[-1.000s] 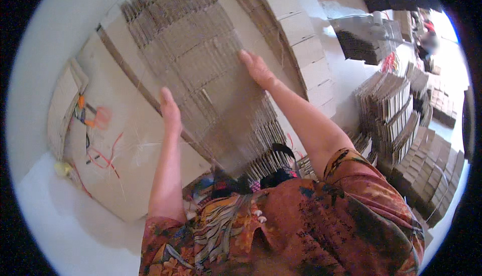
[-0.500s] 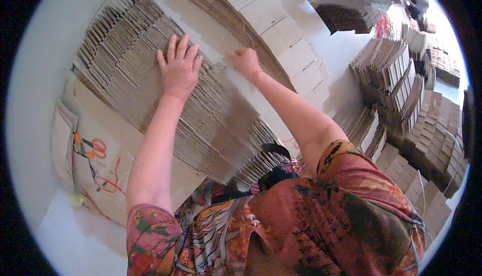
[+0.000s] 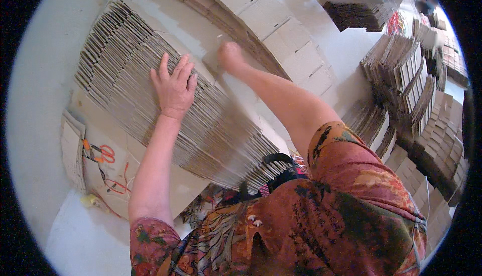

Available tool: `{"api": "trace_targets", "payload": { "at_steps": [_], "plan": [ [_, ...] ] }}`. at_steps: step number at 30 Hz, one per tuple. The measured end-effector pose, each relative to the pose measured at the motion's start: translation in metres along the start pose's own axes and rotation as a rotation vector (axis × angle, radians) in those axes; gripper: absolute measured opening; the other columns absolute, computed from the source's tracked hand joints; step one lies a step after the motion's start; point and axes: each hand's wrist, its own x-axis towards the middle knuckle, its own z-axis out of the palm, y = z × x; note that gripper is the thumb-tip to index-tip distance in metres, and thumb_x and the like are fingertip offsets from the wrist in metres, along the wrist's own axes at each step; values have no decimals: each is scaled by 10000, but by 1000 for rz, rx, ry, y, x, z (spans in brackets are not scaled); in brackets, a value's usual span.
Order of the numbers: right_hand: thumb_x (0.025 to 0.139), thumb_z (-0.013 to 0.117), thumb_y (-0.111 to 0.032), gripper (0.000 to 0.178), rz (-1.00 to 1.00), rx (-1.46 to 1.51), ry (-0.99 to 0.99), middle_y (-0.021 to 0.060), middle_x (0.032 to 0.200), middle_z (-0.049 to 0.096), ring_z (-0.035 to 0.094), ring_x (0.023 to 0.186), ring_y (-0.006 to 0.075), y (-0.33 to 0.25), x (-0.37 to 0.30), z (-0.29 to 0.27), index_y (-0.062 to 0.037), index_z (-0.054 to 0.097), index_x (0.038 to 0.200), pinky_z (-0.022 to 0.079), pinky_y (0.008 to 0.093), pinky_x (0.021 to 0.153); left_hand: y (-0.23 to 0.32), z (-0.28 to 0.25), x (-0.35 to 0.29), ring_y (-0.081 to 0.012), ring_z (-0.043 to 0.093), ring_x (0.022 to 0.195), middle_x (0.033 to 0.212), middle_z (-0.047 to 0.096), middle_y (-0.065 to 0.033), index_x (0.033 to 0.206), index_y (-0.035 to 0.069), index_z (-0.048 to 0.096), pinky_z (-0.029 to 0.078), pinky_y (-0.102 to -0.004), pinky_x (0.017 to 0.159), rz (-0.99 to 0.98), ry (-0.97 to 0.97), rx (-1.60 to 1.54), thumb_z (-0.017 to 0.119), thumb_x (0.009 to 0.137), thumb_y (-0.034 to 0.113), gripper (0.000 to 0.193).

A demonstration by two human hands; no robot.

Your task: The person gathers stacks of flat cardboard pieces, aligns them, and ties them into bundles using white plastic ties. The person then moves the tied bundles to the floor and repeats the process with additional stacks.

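Observation:
A long row of flat brown cardboard pieces (image 3: 145, 70), packed on edge, runs slantwise in front of me from far left to near my body. My left hand (image 3: 175, 86) lies on top of the row, its fingers spread and resting on the cardboard edges. Just beyond the row's far side, my right hand (image 3: 232, 57) is closed like a fist and a little blurred. A small pale spot shows by its fingers, and I cannot make out what it is.
Another long cardboard row (image 3: 261, 20) lies beyond my right hand. Orange-handled scissors (image 3: 106, 154) rest on a cardboard sheet at the left. Several cardboard stacks (image 3: 394, 75) stand at the right, with red strands (image 3: 395, 25) near a far stack.
My right hand has moved a little to the left, still closed. My left hand has shifted slightly toward me along the cardboard edges. The whole view has shifted slightly.

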Motion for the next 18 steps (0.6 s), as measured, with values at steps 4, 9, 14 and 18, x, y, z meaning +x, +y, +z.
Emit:
{"api": "trace_targets", "payload": {
  "at_steps": [4,9,14,18],
  "plan": [
    [705,589,-123,134,-67,103,94,210,764,624,623,721,348,-41,31,1,-11,651,744,508,429,650,2,5,3,-314,311,1245,1253,484,67,1056,188,545,219,-620,955,-29,52,-45,556,809,282,264],
    [766,548,-156,171,-96,158,146,226,732,599,600,699,376,-65,41,-8,-7,617,716,479,445,649,0,6,5,-318,282,1271,1288,462,49,1109,193,524,165,-622,994,-66,16,-81,552,811,261,307],
    [753,592,-172,146,-253,415,319,217,652,580,583,629,389,-75,28,-24,-43,604,686,472,455,583,0,5,4,-308,330,1239,1204,522,67,1026,182,572,196,-626,970,-96,91,-145,563,793,273,250],
    [783,590,-133,152,-197,775,168,115,653,594,566,532,193,-93,22,-45,18,600,777,463,348,536,2,2,5,-322,306,1256,1239,509,26,1063,152,555,192,-605,983,-105,44,-130,598,776,234,301]
  ]
}}
